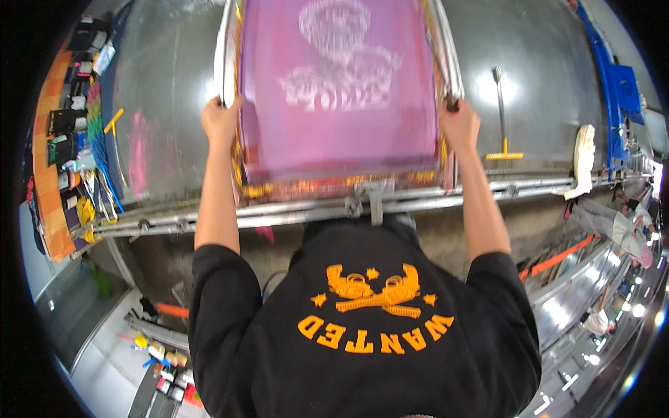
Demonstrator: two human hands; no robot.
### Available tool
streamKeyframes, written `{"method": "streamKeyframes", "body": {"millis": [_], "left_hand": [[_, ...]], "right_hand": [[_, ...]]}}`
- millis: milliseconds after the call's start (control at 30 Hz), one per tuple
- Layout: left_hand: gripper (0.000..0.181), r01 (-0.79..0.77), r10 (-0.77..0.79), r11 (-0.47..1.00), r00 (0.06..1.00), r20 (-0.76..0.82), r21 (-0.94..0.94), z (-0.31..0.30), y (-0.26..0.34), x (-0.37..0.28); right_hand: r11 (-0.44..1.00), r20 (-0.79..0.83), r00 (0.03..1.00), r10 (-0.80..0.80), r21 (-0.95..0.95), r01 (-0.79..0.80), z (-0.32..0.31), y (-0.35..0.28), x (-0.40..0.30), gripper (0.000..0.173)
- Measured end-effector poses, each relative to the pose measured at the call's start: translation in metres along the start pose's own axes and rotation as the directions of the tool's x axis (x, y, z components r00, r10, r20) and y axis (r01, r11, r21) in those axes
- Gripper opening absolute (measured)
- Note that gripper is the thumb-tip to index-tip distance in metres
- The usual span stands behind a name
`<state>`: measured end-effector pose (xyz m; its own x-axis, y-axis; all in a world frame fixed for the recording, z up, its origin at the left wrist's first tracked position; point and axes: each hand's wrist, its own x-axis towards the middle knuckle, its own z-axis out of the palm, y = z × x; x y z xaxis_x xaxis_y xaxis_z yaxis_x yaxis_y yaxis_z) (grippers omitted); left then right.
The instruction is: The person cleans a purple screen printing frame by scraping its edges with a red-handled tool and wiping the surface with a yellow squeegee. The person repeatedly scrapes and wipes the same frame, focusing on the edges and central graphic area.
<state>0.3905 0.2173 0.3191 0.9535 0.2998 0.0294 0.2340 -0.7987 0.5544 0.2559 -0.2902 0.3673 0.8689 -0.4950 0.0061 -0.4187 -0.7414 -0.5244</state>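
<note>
A screen-printing frame point(339, 182) spans the middle of the table in front of me, its purple mesh point(334, 136) bearing a pale stencil design with lettering. Around the mesh, the frame's edges are stained with yellow and red. My left hand point(222, 120) grips the frame's left side, thumb inward along the edge. On the opposite side, my right hand point(461, 125) holds the right edge, fingers curled round it. The undersides of both grips are hidden. A metal bracket point(373, 193) sits at the frame's near edge, by the table's rail.
A metal rail point(292, 210) runs along the table's near edge. Yellow T-shaped tools lie left point(114, 121) and right point(505, 155) on the grey tabletop point(167, 68). Beyond the right one is a cream cloth point(584, 157). Assorted supplies line the far left; people stand far right.
</note>
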Motion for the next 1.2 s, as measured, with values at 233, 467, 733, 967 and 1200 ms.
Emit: {"method": "streamKeyframes", "body": {"millis": [233, 467, 733, 967, 1200], "left_hand": [[0.073, 0.06, -0.063, 0.995, 0.997, -0.047, -0.076, 0.01, 0.023, -0.02], [0.074, -0.03, 0.034, 0.998, 0.997, -0.071, 0.056, 0.018, 0.009, -0.025], [0.075, 0.041, -0.04, 0.996, 0.999, -0.025, 0.076, 0.024, 0.024, -0.015], [0.079, 0.0, 0.0, 0.992, 1.0, -0.004, 0.127, 0.032, 0.031, 0.01], [0.072, 0.062, -0.061, 0.993, 0.998, -0.007, 0.099, 0.036, 0.037, 0.008]], "right_hand": [[0.992, 0.013, 0.996, 0.089, 0.086, -0.09, 0.017, 0.018, -0.007, 0.042], [0.998, -0.02, 0.999, 0.05, 0.038, -0.049, 0.027, 0.031, -0.01, 0.054], [0.999, 0.088, 0.995, 0.052, -0.011, -0.051, 0.023, 0.008, -0.006, 0.047], [1.0, 0.095, 0.995, -0.008, -0.028, 0.01, 0.028, 0.013, -0.005, 0.035], [0.997, 0.049, 0.998, -0.024, -0.075, 0.028, 0.031, 0.016, -0.004, 0.027]]}}
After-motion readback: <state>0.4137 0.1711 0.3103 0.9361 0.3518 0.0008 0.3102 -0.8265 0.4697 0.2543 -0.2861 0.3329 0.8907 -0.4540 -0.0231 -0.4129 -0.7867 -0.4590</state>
